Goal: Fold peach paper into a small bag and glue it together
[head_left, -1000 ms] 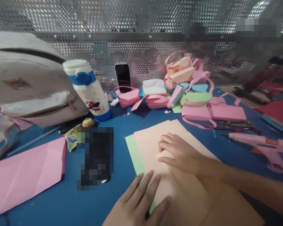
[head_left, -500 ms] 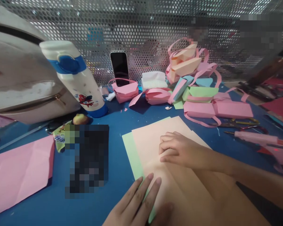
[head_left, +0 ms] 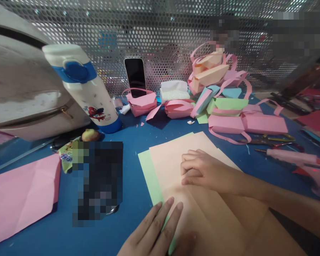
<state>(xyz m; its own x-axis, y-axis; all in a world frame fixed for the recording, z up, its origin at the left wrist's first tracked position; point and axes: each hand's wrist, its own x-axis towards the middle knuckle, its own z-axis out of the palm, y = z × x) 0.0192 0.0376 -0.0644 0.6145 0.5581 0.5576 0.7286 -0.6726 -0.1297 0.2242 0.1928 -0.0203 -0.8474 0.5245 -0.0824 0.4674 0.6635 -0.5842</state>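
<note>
A peach paper sheet [head_left: 173, 156] with folds lies in front of me, its near part running out of view at the bottom. Under it, a light green sheet [head_left: 148, 170] shows along the left edge. My left hand [head_left: 154, 227] rests at that left edge, fingers stretched out, with the fingertips on the peach paper. Higher up, my right hand [head_left: 200, 167] is closed and presses on the sheet with curled fingers. Its palm side faces down, so anything inside is hidden.
Folded paper bags [head_left: 221, 106] crowd the back right. A pink glue gun [head_left: 290, 156] and pliers [head_left: 269, 139] lie at right. A bottle [head_left: 82, 89], phone [head_left: 135, 76], backpack [head_left: 29, 78] and pink paper [head_left: 24, 195] stand or lie around the blue table [head_left: 133, 227].
The view has shifted very slightly. Both hands and the paper hold almost the same positions.
</note>
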